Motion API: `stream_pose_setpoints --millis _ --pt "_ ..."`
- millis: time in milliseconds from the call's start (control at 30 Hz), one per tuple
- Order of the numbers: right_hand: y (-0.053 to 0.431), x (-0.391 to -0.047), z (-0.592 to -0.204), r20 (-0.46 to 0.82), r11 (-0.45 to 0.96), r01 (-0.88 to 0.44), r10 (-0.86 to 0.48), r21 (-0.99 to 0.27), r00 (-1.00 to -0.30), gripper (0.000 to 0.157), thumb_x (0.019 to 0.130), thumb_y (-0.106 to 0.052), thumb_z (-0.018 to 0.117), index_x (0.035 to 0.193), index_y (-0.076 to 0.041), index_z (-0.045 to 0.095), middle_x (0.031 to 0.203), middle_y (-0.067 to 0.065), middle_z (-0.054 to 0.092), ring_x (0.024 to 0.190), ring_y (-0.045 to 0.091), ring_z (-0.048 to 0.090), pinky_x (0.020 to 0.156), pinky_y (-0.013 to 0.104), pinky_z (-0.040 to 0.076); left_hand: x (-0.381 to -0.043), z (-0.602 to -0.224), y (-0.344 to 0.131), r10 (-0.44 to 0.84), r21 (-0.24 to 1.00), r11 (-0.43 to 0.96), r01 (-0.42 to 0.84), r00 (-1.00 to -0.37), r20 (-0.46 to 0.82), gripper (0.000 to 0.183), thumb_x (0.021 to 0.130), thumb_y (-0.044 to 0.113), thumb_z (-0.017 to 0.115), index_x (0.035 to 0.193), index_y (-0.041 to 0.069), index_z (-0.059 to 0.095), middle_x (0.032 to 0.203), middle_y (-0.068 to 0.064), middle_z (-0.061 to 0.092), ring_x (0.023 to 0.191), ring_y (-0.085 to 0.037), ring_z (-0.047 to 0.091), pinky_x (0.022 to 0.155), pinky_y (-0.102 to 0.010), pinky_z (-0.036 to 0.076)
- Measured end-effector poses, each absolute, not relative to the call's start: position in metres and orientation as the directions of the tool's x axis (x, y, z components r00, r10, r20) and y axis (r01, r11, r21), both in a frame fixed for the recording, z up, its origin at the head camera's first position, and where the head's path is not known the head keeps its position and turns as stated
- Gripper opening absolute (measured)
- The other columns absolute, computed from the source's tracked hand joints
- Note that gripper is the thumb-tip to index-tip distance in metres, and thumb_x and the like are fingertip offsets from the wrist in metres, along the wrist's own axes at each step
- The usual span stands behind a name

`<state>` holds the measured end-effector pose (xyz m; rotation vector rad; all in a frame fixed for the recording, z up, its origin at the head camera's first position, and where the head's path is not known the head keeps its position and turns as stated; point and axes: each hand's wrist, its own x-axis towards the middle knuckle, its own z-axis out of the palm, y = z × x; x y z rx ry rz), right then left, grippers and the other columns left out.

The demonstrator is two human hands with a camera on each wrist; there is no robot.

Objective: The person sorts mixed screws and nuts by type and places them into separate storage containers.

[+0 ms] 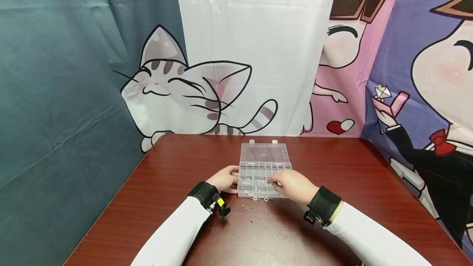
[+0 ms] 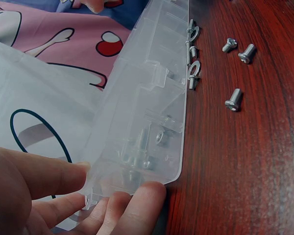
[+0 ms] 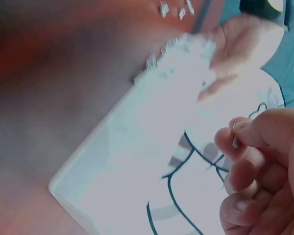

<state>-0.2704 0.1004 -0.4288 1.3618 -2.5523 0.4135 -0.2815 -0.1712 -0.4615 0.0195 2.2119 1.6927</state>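
A clear plastic compartment box (image 1: 264, 180) lies on the table with its lid (image 1: 265, 152) folded back. My left hand (image 1: 225, 179) grips the box's left end, thumb and fingertips at the side wall. Through that wall several metal screws (image 2: 137, 152) and a nut (image 2: 160, 137) show inside the box. My right hand (image 1: 294, 184) is over the box's right half. Between its thumb and forefinger it pinches a small metal screw (image 3: 235, 140), the other fingers curling loosely below.
Several loose screws (image 2: 233, 100) lie on the brown table (image 1: 177, 159) before the box. Washers (image 2: 194, 68) and more screws sit along its front edge. Behind the table hangs a printed cloth (image 1: 258, 19).
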Motion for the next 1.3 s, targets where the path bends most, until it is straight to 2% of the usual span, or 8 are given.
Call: stream_pose_setpoints --millis 200,400,467,567,700,1000,1300 --pt "0.097 -0.296 -0.423 0.306 0.565 -0.814 -0.758 -0.132 -0.576 0.011 0.087 -0.005 0.073 0.097 -0.010 0.077 0.089 -0.001 0.071 0.080 0.012 0.065 0.072 0.032 0.056 -0.280 -0.462 -0.171 0.218 0.939 0.271 -0.213 -0.936 -0.276 0.054 0.098 -0.003 0.052 0.149 -0.002 0.034 0.117 -0.020 0.059 0.089 -0.028 0.068 0.072 -0.043 0.060" --pt "0.093 -0.323 -0.428 0.246 0.587 -0.803 -0.768 -0.101 -0.592 0.011 0.087 -0.004 0.071 0.093 -0.010 0.078 0.087 -0.002 0.071 0.079 0.012 0.065 0.074 0.032 0.056 -0.281 -0.465 -0.172 0.218 0.939 0.272 -0.211 -0.937 -0.274 0.054 0.098 -0.002 0.052 0.149 -0.001 0.034 0.115 -0.018 0.060 0.088 -0.026 0.068 0.070 -0.041 0.060" --pt "0.091 -0.328 -0.430 0.222 0.573 -0.813 -0.783 -0.105 -0.581 0.010 0.087 -0.002 0.070 0.087 -0.010 0.076 0.079 -0.005 0.067 0.071 0.009 0.059 0.068 0.029 0.053 -0.281 -0.466 -0.172 0.222 0.939 0.273 -0.207 -0.936 -0.271 0.054 0.098 -0.002 0.052 0.149 -0.001 0.035 0.114 -0.018 0.060 0.087 -0.026 0.068 0.069 -0.040 0.061" --pt "0.088 -0.331 -0.432 0.183 0.546 -0.828 -0.808 -0.126 -0.560 0.014 0.086 0.000 0.070 0.076 -0.010 0.071 0.068 -0.009 0.055 0.062 0.007 0.045 0.060 0.025 0.043 -0.282 -0.466 -0.172 0.223 0.939 0.273 -0.209 -0.936 -0.274 0.054 0.098 -0.001 0.052 0.149 -0.001 0.035 0.113 -0.018 0.060 0.086 -0.025 0.068 0.069 -0.039 0.061" --pt "0.086 -0.330 -0.434 0.146 0.523 -0.842 -0.830 -0.133 -0.538 0.020 0.084 0.001 0.071 0.069 -0.010 0.066 0.064 -0.010 0.047 0.060 0.006 0.037 0.058 0.023 0.036 -0.280 -0.465 -0.171 0.221 0.937 0.280 -0.207 -0.936 -0.272 0.054 0.099 -0.001 0.051 0.150 -0.001 0.034 0.115 -0.018 0.060 0.087 -0.025 0.068 0.069 -0.039 0.061" --pt "0.085 -0.333 -0.440 0.117 0.540 -0.835 -0.827 -0.109 -0.550 0.015 0.085 -0.003 0.074 0.073 -0.012 0.071 0.070 -0.009 0.059 0.063 0.005 0.046 0.065 0.025 0.049 -0.280 -0.463 -0.171 0.211 0.934 0.288 -0.210 -0.938 -0.276 0.056 0.097 -0.002 0.052 0.150 0.001 0.034 0.118 -0.019 0.059 0.089 -0.026 0.068 0.071 -0.040 0.060" --pt "0.085 -0.335 -0.440 0.110 0.534 -0.837 -0.831 -0.119 -0.545 0.012 0.085 -0.002 0.074 0.078 -0.012 0.075 0.076 -0.006 0.067 0.068 0.006 0.055 0.069 0.028 0.053 -0.282 -0.464 -0.172 0.202 0.931 0.290 -0.220 -0.937 -0.285 0.057 0.096 -0.002 0.052 0.150 0.002 0.034 0.120 -0.018 0.058 0.089 -0.025 0.068 0.070 -0.039 0.061"
